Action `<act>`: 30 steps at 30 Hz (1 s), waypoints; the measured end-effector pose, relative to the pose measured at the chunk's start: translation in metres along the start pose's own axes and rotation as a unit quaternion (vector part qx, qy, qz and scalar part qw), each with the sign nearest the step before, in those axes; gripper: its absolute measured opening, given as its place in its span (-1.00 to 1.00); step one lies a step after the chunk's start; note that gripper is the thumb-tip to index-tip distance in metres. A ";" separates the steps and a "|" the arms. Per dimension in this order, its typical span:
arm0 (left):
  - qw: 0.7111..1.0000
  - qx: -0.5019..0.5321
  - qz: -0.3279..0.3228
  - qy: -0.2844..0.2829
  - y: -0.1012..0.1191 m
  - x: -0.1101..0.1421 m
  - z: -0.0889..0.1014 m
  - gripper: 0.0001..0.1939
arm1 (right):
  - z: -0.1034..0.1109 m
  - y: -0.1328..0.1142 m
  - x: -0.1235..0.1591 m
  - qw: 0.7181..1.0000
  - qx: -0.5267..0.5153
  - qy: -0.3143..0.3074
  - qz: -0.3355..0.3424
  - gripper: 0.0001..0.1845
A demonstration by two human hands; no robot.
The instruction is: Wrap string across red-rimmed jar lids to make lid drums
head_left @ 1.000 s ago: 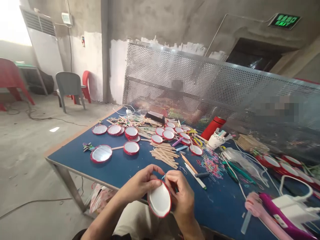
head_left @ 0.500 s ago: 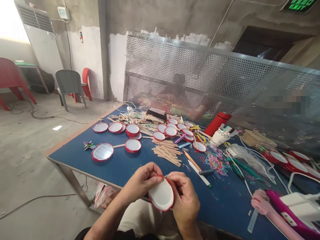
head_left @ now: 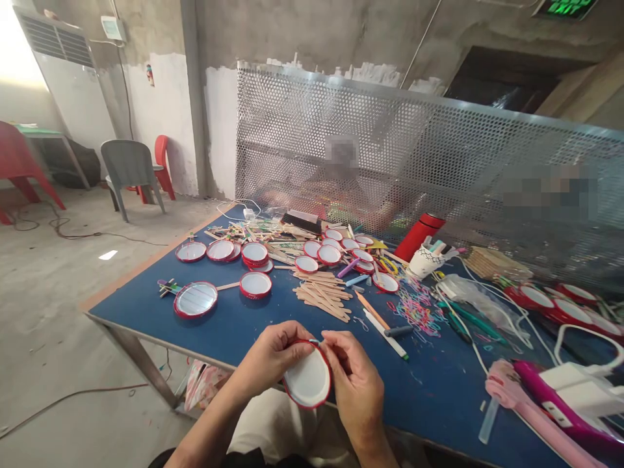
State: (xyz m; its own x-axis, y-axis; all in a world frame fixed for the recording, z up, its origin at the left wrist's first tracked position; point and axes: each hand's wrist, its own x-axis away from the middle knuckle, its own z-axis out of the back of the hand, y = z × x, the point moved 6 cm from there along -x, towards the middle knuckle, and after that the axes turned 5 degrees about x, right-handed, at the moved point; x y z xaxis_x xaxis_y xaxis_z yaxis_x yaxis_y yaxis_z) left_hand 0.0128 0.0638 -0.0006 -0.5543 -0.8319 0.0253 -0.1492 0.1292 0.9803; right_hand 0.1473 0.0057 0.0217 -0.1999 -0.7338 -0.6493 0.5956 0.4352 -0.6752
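Observation:
My left hand grips a round jar lid with a red rim and white inner face, thumb on the face near the top edge. The lid is tilted upright above my lap, at the table's front edge. My right hand is closed at the lid's upper right rim, fingertips pinched together. A small light-blue piece shows at the rim between both hands; its kind is unclear. What my right fingertips hold is hidden. Ahead lie a pile of wooden craft sticks and another red-rimmed lid.
On the blue table are colourful rubber bands, a marker, a red flask, a cup of pens, and a pink and purple device. A perforated metal panel stands behind.
The view has shifted slightly. My right fingertips have moved a little at the lid's top rim, and more of the light-blue piece shows. The left hand keeps its hold.

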 end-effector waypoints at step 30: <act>0.991 -0.131 0.004 0.018 0.005 -0.007 -0.002 -0.58 | 0.008 -0.004 -0.005 0.992 -0.027 -0.119 -0.037 -0.77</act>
State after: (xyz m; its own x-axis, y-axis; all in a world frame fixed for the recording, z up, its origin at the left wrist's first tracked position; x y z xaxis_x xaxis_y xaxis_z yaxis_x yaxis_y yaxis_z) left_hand 0.0175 0.0692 0.0050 -0.5246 -0.8506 0.0352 0.0757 -0.0054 0.9971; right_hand 0.1517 0.0040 0.0307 -0.0492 -0.8646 -0.5001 0.5421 0.3974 -0.7404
